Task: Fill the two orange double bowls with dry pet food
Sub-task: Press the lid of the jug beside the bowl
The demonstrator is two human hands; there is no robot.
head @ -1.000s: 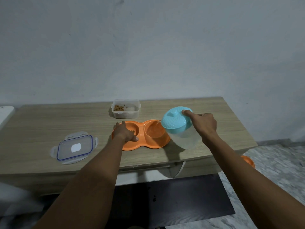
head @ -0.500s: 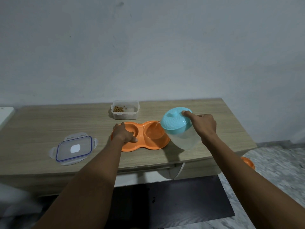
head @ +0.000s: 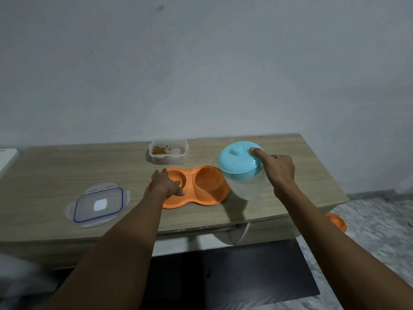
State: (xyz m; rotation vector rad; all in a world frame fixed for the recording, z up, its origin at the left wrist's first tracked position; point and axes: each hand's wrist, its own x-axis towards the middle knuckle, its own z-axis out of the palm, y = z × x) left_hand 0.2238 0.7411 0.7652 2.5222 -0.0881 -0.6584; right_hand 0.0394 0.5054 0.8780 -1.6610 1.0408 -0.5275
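Observation:
An orange double bowl [head: 202,199] lies on the wooden table [head: 55,171]. My left hand [head: 165,183] rests on its left rim, holding it steady; a few brown kibbles show in the left cup. My right hand [head: 278,170] grips a clear jug with a light-blue lid [head: 238,163], tilted left, forefinger pressed on the lid. A thin stream of water runs from its spout into the right cup [head: 209,177]. Behind the bowl stands an open clear box with some kibble [head: 168,151]. A second orange bowl [head: 336,221] peeks out on the floor at right.
The box's clear lid with a blue seal [head: 98,205] lies on the table to the left. A white object [head: 6,157] sits at the far left edge. A dark mat [head: 234,274] covers the floor under the table. A wall stands right behind.
The jug has stayed tilted over the right cup and its stream keeps running. Both hands hold nearly the same places.

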